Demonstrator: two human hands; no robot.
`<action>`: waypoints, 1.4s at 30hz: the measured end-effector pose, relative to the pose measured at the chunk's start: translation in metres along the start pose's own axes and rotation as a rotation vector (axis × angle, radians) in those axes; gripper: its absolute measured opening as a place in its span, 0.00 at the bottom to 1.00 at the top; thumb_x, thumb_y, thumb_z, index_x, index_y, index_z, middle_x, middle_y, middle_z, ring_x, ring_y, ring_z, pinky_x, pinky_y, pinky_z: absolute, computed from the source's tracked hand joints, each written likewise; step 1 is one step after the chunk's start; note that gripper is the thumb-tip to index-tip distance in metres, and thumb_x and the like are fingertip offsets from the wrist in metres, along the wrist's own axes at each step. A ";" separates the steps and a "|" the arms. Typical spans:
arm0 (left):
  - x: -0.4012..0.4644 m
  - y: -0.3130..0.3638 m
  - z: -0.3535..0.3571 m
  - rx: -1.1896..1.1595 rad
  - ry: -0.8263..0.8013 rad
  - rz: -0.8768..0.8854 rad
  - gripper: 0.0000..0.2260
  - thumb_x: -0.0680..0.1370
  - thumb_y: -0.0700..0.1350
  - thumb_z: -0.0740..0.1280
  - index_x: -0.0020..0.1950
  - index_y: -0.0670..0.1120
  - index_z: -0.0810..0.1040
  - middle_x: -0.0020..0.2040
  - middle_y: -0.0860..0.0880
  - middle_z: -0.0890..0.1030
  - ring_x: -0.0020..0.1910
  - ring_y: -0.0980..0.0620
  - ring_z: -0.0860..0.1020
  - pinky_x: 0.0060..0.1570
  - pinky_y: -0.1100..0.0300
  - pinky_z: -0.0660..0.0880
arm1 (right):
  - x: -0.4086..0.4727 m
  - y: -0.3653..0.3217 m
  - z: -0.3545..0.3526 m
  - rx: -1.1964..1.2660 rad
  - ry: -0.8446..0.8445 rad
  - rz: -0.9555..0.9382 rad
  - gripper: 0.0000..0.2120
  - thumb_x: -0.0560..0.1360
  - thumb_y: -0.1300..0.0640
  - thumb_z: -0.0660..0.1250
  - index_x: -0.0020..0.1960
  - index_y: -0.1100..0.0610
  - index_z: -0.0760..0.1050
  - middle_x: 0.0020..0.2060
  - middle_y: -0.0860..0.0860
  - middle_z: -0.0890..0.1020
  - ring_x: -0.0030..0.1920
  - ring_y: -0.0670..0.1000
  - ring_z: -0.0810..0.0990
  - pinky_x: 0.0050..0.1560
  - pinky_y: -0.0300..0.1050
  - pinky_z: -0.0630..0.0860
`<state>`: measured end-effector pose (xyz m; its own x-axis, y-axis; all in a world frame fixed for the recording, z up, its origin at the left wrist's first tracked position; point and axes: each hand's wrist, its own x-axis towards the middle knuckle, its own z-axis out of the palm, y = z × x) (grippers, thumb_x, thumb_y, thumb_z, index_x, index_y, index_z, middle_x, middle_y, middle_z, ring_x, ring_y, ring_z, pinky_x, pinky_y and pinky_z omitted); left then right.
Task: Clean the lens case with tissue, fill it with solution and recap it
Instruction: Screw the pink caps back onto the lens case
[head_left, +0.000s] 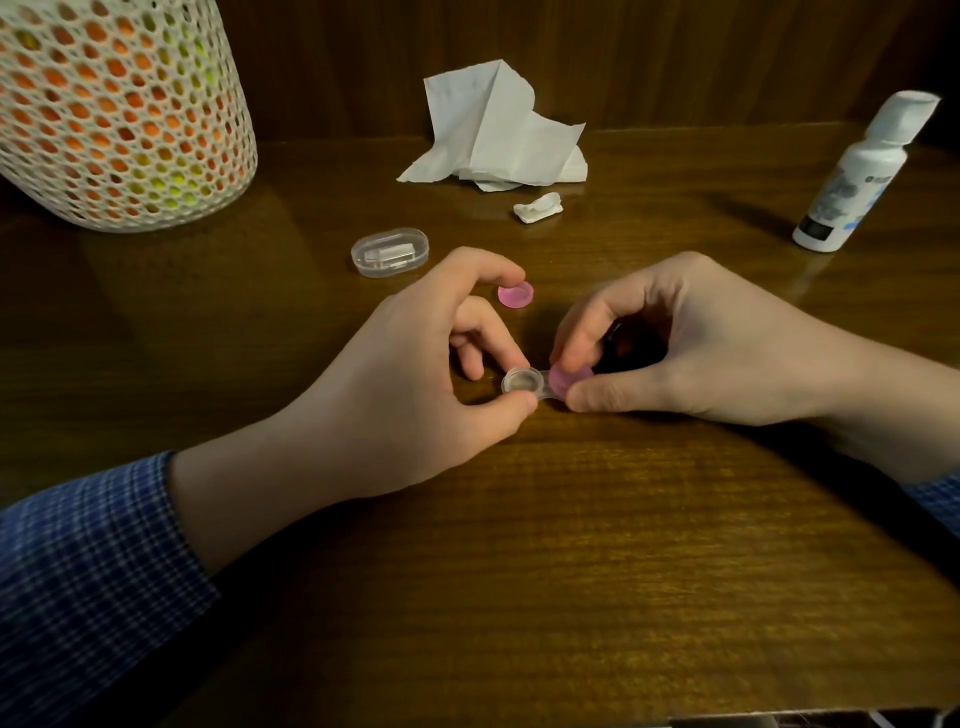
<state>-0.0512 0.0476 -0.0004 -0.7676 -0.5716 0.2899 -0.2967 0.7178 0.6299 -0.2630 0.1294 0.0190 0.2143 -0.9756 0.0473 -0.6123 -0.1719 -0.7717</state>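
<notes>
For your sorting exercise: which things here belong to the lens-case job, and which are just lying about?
Job: lens case, held by left hand; cap under right hand; loose cap; tissue; wad; bottle.
Lying about: mesh basket; clear box.

Wooden table (571, 545), tissue (498, 130), bottle (852, 182), pink cap (515, 296), perhaps tweezer box (389, 252)
</notes>
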 end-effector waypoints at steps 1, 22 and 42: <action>0.000 0.000 0.000 -0.002 0.000 -0.002 0.33 0.70 0.46 0.80 0.72 0.49 0.70 0.43 0.57 0.85 0.43 0.58 0.81 0.40 0.73 0.73 | 0.000 0.001 -0.001 -0.009 -0.005 -0.008 0.09 0.68 0.51 0.78 0.47 0.50 0.86 0.46 0.47 0.88 0.50 0.50 0.85 0.55 0.57 0.81; -0.001 0.002 -0.002 -0.004 -0.006 -0.012 0.31 0.71 0.47 0.79 0.71 0.49 0.71 0.43 0.57 0.85 0.44 0.58 0.81 0.41 0.72 0.73 | 0.000 0.006 0.001 -0.078 0.016 -0.086 0.09 0.68 0.46 0.77 0.47 0.47 0.84 0.47 0.44 0.85 0.50 0.50 0.84 0.51 0.52 0.82; -0.001 0.000 -0.002 -0.011 -0.001 -0.016 0.31 0.70 0.47 0.79 0.71 0.49 0.71 0.43 0.57 0.85 0.43 0.58 0.81 0.40 0.71 0.74 | -0.001 0.005 -0.008 -0.095 -0.067 -0.133 0.07 0.72 0.56 0.74 0.50 0.54 0.86 0.53 0.44 0.87 0.59 0.44 0.83 0.62 0.42 0.78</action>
<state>-0.0499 0.0477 0.0009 -0.7637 -0.5822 0.2790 -0.3021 0.7042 0.6425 -0.2723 0.1281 0.0205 0.3462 -0.9328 0.1004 -0.6438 -0.3140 -0.6978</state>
